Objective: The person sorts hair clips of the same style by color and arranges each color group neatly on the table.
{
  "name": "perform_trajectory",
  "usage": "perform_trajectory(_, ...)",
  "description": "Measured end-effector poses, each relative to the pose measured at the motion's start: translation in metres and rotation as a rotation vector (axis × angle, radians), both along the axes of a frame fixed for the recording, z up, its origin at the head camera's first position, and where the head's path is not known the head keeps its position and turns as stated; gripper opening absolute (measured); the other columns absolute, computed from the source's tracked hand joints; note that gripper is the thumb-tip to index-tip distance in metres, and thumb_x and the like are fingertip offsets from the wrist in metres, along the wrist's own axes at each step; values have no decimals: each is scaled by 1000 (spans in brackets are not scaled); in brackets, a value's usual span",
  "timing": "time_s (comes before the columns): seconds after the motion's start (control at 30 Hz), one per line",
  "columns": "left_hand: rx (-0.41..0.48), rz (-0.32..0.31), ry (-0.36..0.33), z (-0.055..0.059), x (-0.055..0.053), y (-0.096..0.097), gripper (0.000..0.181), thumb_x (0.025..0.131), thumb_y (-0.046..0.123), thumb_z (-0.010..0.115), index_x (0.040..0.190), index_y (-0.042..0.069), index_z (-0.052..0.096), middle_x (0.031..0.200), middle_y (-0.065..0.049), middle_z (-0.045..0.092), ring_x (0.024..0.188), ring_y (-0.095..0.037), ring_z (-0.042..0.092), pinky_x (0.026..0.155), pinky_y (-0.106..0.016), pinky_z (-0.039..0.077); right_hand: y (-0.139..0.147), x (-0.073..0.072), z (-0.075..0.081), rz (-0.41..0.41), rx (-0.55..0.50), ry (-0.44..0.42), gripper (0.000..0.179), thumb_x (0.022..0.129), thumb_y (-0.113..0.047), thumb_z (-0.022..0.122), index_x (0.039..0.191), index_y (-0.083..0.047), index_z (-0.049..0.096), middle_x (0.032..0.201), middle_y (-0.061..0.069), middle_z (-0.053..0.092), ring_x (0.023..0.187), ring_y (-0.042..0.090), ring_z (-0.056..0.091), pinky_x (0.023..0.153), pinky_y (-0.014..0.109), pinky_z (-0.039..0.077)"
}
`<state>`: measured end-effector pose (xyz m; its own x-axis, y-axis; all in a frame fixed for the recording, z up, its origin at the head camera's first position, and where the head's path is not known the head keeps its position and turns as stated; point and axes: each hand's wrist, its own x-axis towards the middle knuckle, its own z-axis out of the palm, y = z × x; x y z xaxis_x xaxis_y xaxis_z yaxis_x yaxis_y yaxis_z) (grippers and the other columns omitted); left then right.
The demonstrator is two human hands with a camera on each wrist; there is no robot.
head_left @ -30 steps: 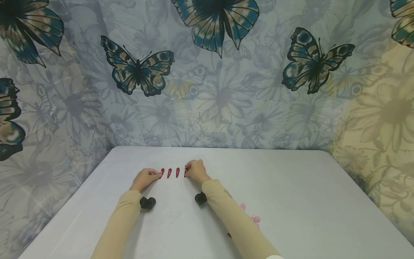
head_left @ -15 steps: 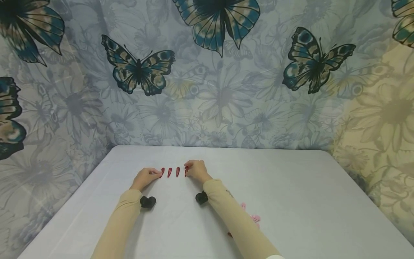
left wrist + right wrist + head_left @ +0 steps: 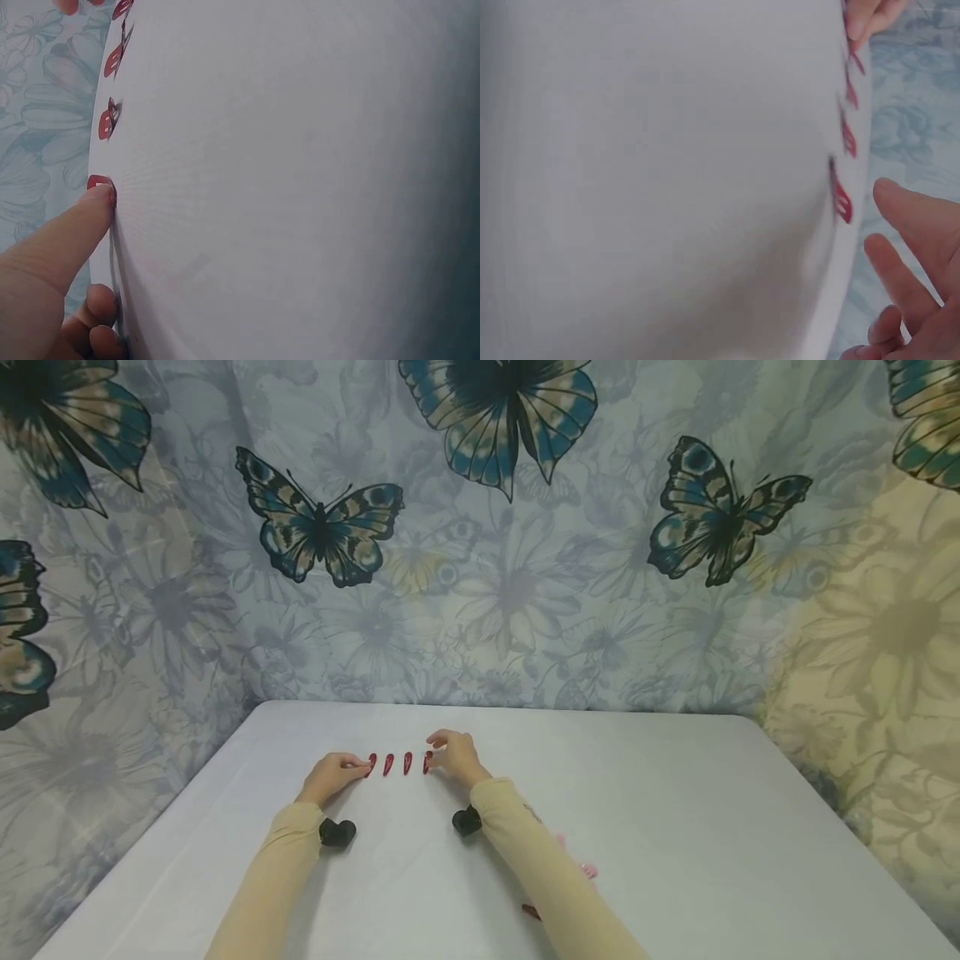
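Several red snap hair clips stand in a spaced row near the far side of the white table (image 3: 660, 810). At the row's left end, my left hand (image 3: 330, 774) touches the leftmost red hair clip (image 3: 371, 762); in the left wrist view a straight finger (image 3: 56, 244) presses on it, covering part of it. By the rightmost red hair clip (image 3: 841, 196) is my right hand (image 3: 456, 756), its fingers spread and apart from the clip in the right wrist view. Between these lie two more clips, the left one (image 3: 387, 765) and the right one (image 3: 407, 763).
Another dark red clip (image 3: 531, 912) lies nearer, partly hidden by the right sleeve (image 3: 558, 868). Pink pieces (image 3: 588, 870) lie just right of that sleeve. A butterfly-patterned cloth (image 3: 517, 593) rises behind the table.
My right hand has loosened from the rightmost hair clip, its fingers lifting and parting so more of the clip shows. My left hand stays at the leftmost clip. The head view has shifted slightly.
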<state>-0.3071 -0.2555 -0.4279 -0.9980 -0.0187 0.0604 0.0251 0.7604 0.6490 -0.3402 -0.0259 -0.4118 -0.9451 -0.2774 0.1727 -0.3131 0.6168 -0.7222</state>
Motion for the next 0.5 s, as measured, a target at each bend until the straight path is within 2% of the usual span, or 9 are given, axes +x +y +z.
perform_trajectory(0.13, -10, -3, -2, -3, 0, -1, 19, 81, 25, 67, 82, 6, 69, 87, -8, 61, 75, -23, 52, 70, -41, 40, 9, 5, 17, 56, -6, 21, 32, 73, -1, 72, 103, -2, 63, 96, 11, 63, 102, 32, 45, 86, 37, 36)
perform_trajectory(0.3, -18, -7, 7, -5, -3, -5, 20, 81, 26, 67, 83, 7, 69, 90, -10, 62, 80, -26, 53, 72, -43, 40, 28, 10, 39, 138, 5, 124, 34, 73, -3, 73, 105, -4, 63, 95, 9, 64, 98, 28, 52, 84, 38, 39)
perform_trajectory(0.5, -8, -15, 7, -7, -6, -4, 19, 80, 26, 67, 83, 6, 69, 95, -14, 61, 87, -31, 53, 75, -45, 39, 60, 24, 56, 226, 22, 208, 34, 73, -4, 72, 106, -4, 62, 93, 9, 65, 99, 27, 53, 90, 43, 32)
